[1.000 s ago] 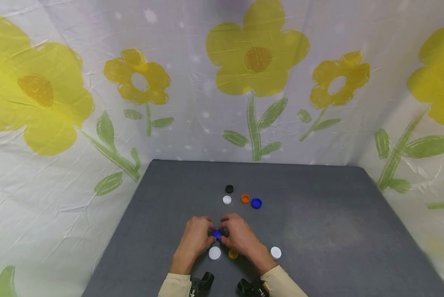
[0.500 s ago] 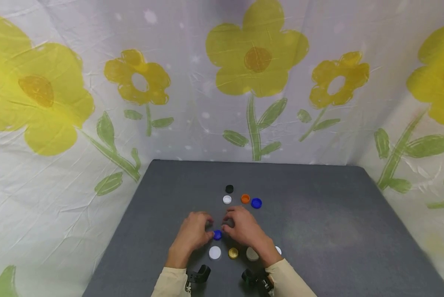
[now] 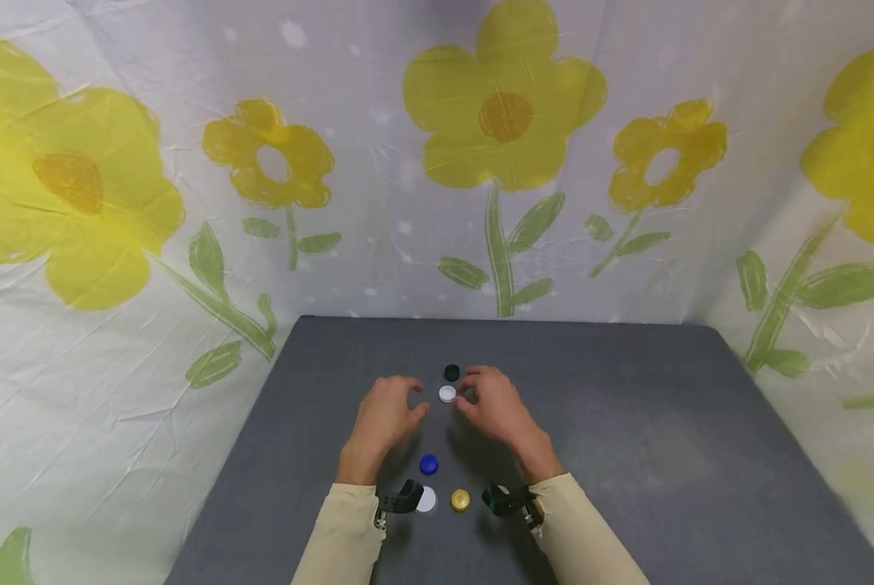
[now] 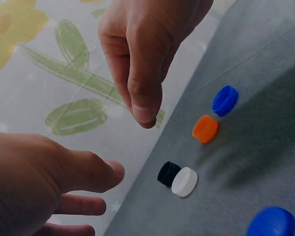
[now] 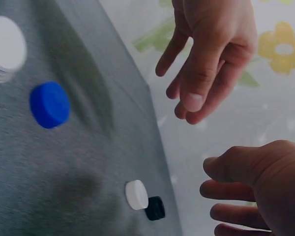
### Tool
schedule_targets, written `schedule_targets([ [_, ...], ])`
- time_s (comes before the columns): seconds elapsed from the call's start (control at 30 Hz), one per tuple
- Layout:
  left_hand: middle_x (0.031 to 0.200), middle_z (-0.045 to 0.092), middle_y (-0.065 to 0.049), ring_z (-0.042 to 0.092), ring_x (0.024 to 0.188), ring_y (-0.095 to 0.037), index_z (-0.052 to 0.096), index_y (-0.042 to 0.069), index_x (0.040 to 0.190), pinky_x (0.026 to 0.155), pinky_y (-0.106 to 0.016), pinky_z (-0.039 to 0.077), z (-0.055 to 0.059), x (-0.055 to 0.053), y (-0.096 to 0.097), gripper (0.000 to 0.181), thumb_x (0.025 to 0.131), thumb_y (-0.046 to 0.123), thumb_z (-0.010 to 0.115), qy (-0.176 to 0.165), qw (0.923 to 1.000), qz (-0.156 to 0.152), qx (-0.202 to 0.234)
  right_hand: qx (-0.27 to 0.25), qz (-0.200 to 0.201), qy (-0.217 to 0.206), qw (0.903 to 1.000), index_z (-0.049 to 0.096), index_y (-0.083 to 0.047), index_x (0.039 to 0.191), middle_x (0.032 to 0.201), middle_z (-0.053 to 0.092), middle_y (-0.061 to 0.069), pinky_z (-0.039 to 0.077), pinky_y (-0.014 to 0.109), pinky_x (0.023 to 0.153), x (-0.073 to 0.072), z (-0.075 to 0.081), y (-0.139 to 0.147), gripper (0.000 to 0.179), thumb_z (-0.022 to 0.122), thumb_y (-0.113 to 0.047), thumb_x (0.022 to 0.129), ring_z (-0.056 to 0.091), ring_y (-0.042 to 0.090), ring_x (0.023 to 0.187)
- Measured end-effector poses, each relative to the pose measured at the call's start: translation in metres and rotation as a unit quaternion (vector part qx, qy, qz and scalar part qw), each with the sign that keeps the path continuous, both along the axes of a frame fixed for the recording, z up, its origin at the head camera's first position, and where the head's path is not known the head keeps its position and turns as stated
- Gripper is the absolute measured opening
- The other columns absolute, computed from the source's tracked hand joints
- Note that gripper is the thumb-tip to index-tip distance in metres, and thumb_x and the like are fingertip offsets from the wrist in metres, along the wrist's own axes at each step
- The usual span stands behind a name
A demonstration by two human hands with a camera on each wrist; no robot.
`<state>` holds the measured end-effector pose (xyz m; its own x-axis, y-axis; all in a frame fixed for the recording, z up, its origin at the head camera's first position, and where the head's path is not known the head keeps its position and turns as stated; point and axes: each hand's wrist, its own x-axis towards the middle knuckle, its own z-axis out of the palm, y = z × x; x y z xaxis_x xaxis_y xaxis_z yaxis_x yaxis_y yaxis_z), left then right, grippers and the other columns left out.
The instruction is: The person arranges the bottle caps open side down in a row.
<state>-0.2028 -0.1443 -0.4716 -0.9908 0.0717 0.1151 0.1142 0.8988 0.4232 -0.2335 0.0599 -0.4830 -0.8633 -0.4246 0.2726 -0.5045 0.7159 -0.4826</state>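
In the head view both hands are raised toward the far caps with nothing in their fingers. My left hand (image 3: 387, 413) is left of a small white bottle cap (image 3: 447, 394), thumb and fingers parted and bent. Close to that cap's right side are the fingertips of my right hand (image 3: 497, 408). A black cap (image 3: 452, 372) sits just behind the white one. Hidden by my right hand in the head view, an orange cap (image 4: 205, 129) and a blue cap (image 4: 224, 101) show in the left wrist view. Nearer me lies another blue cap (image 3: 428, 464).
Close to the wrists sit a gold cap (image 3: 460, 500) and a larger white cap (image 3: 427, 500), partly covered by the left wrist camera (image 3: 406, 497). The dark grey table (image 3: 612, 406) ends at a flower-printed curtain (image 3: 378, 268).
Both hands have let go of the near blue cap, which stays on the table, and moved apart and away toward the far caps. The right arm now covers the grey and white caps near it.
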Motion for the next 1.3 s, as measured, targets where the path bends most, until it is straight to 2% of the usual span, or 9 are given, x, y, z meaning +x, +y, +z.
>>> schedule_targets([
  [0.13, 0.119, 0.072, -0.009, 0.067, 0.111, -0.03, 0.074, 0.014, 0.115, 0.088, -0.049, 0.055, 0.004, -0.012, 0.003, 0.032, 0.088, 0.031, 0.078, 0.003, 1.0, -0.001, -0.002, 0.006, -0.009, -0.006, 0.9999, 0.078, -0.006, 0.097, 0.128, 0.065, 0.019, 0.052, 0.052, 0.095, -0.008, 0.004, 0.0, 0.018, 0.075, -0.022, 0.089, 0.062, 0.037, 0.116],
  [0.23, 0.12, 0.072, -0.008, 0.067, 0.113, -0.029, 0.074, 0.014, 0.116, 0.088, -0.05, 0.055, 0.002, -0.02, 0.005, 0.033, 0.088, 0.032, 0.077, -0.001, 1.0, -0.002, -0.002, 0.011, -0.015, -0.002, 0.9998, 0.078, -0.007, 0.098, 0.128, 0.066, 0.018, 0.053, 0.05, 0.092, -0.013, 0.003, 0.0, 0.016, 0.075, -0.02, 0.088, 0.063, 0.036, 0.112],
  [0.5, 0.117, 0.073, -0.009, 0.067, 0.111, -0.031, 0.074, 0.014, 0.114, 0.087, -0.053, 0.054, -0.014, -0.042, 0.012, 0.029, 0.087, 0.026, 0.078, -0.006, 1.0, 0.003, 0.007, 0.025, -0.023, -0.003, 0.9994, 0.078, -0.004, 0.1, 0.126, 0.066, 0.02, 0.051, 0.052, 0.095, -0.026, -0.005, -0.001, 0.019, 0.08, -0.015, 0.085, 0.062, 0.039, 0.115],
  [0.7, 0.115, 0.074, -0.009, 0.067, 0.11, -0.032, 0.075, 0.015, 0.111, 0.091, -0.054, 0.051, -0.032, -0.054, 0.019, 0.026, 0.087, 0.024, 0.078, -0.009, 0.9999, 0.006, -0.011, 0.051, -0.041, -0.024, 0.9975, 0.078, -0.007, 0.1, 0.122, 0.068, 0.015, 0.052, 0.05, 0.095, -0.035, -0.017, -0.003, 0.02, 0.08, -0.019, 0.084, 0.063, 0.036, 0.114],
  [0.87, 0.115, 0.073, -0.009, 0.064, 0.112, -0.034, 0.076, 0.016, 0.111, 0.094, -0.057, 0.047, -0.041, -0.059, 0.024, 0.027, 0.086, 0.025, 0.078, -0.017, 0.9992, 0.017, -0.033, 0.046, -0.048, -0.048, 0.9966, 0.077, -0.005, 0.102, 0.116, 0.071, 0.013, 0.053, 0.05, 0.092, -0.042, -0.028, -0.006, 0.021, 0.079, -0.017, 0.085, 0.065, 0.035, 0.111],
  [1.07, 0.117, 0.072, -0.011, 0.058, 0.116, -0.039, 0.076, 0.014, 0.112, 0.096, -0.061, 0.046, -0.05, -0.061, 0.025, 0.03, 0.084, 0.025, 0.08, -0.029, 0.9987, 0.021, -0.037, 0.055, -0.048, -0.053, 0.996, 0.077, -0.004, 0.104, 0.109, 0.073, 0.013, 0.053, 0.049, 0.09, -0.047, -0.038, -0.011, 0.025, 0.082, -0.017, 0.083, 0.067, 0.034, 0.105],
  [1.3, 0.115, 0.073, -0.006, 0.057, 0.114, -0.038, 0.079, 0.018, 0.105, 0.093, -0.06, 0.044, -0.065, -0.062, 0.027, 0.023, 0.084, 0.027, 0.081, -0.012, 0.9991, 0.026, -0.031, 0.048, -0.041, -0.056, 0.9964, 0.079, -0.008, 0.104, 0.106, 0.075, 0.011, 0.053, 0.048, 0.091, -0.049, -0.049, -0.015, 0.025, 0.084, -0.017, 0.081, 0.068, 0.033, 0.104],
])
